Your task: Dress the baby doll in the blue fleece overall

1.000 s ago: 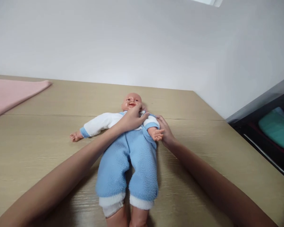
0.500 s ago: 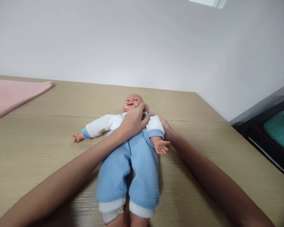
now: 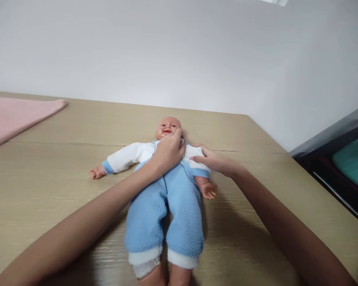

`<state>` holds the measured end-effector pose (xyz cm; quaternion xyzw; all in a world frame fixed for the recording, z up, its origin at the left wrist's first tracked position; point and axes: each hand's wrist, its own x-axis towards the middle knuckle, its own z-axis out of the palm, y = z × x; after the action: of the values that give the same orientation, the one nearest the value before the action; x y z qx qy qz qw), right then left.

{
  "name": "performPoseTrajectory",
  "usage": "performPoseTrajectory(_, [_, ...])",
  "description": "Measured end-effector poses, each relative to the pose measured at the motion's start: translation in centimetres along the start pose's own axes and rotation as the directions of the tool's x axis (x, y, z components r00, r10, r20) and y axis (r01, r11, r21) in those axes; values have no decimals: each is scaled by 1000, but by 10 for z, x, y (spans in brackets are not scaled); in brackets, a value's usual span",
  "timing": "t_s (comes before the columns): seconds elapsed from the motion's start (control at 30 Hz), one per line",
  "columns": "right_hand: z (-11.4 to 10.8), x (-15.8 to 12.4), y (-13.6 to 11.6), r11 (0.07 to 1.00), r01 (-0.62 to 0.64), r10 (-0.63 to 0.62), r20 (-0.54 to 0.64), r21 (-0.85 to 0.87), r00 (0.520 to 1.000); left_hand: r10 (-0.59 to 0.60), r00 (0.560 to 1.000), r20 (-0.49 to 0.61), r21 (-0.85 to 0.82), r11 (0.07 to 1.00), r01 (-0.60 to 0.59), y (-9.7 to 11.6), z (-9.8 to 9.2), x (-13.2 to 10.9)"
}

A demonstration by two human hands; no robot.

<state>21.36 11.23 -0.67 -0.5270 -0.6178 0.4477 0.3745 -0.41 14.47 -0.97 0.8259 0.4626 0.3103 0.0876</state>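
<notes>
A baby doll (image 3: 181, 206) lies on its back on the table, its head away from me. It wears blue fleece overalls and a white top with blue cuffs. My left hand (image 3: 169, 151) rests on the doll's upper chest, fingers curled at the collar just under the chin; what they pinch there is hidden. On the right, my right hand (image 3: 213, 159) grips the white sleeve (image 3: 193, 153) around the doll's upper arm, thumb on the near side and fingers at the shoulder. The doll's other arm (image 3: 122, 157) stretches out to the left.
A pink cloth (image 3: 21, 117) lies at the table's far left. The wooden table (image 3: 62, 190) meets a pale wall behind. Beyond its right edge stands something dark with a teal item (image 3: 353, 165) on or in it.
My right hand has come up from behind the doll's arm onto the upper sleeve. That doll arm has shifted slightly right and down. My left hand stays near the collar.
</notes>
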Motion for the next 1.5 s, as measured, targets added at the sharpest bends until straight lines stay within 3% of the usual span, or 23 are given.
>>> performPoseTrajectory(0.1, [-27, -23, -8, 953, 71, -8, 212, -294, 977, -23, 999, -32, -8, 1000, 23, -5, 2, 0])
performPoseTrajectory(0.27, [-45, -36, -1, 799, 300, -145, 317, -521, 937, 8, 999, -48, 0, 1000, -8, -9, 4, 1])
performPoseTrajectory(0.37, [-42, -34, 15, 730, 349, -221, 280, -588, 934, 10, 1000, -16, -14, 1000, -10, -7, 3, 1])
performPoseTrajectory(0.5, [-35, -36, 33, 653, 326, -297, 164, -684, 941, 82, 996, -34, -63, 994, -84, 1, -8, -7])
performPoseTrajectory(0.63, [-20, -51, 34, 564, 363, -511, 32, -741, 859, 154, 980, -128, -92, 982, -166, 4, -29, -32])
performPoseTrajectory(0.7, [-8, -60, 30, 588, 439, -558, 53, -679, 828, 131, 980, -152, -104, 984, -147, -1, -39, -51])
performPoseTrajectory(0.8, [9, -66, 26, 747, 487, -502, 95, -453, 859, -3, 985, -174, -171, 985, -27, -20, -47, -81])
performPoseTrajectory(0.9, [19, -62, 30, 898, 377, -372, 67, -226, 926, -219, 967, -127, -334, 928, 166, -42, -48, -109])
performPoseTrajectory(1.0, [23, -55, 37, 964, 261, -258, 57, -45, 964, -348, 937, -30, -424, 853, 304, -55, -48, -127])
performPoseTrajectory(1.1, [26, -52, 44, 976, 97, -103, 24, 198, 994, -362, 931, 40, -455, 823, 339, -60, -50, -134])
performPoseTrajectory(1.23, [33, -52, 45, 888, -27, 38, -16, 458, 999, -348, 932, 100, -506, 789, 349, -65, -54, -134])
performPoseTrajectory(1.4, [37, -53, 42, 865, -19, 15, 12, 502, 1000, -271, 949, 164, -627, 713, 312, -70, -62, -134])
performPoseTrajectory(1.5, [35, -55, 43, 907, 8, -25, 35, 420, 999, -254, 950, 180, -653, 692, 309, -67, -68, -133])
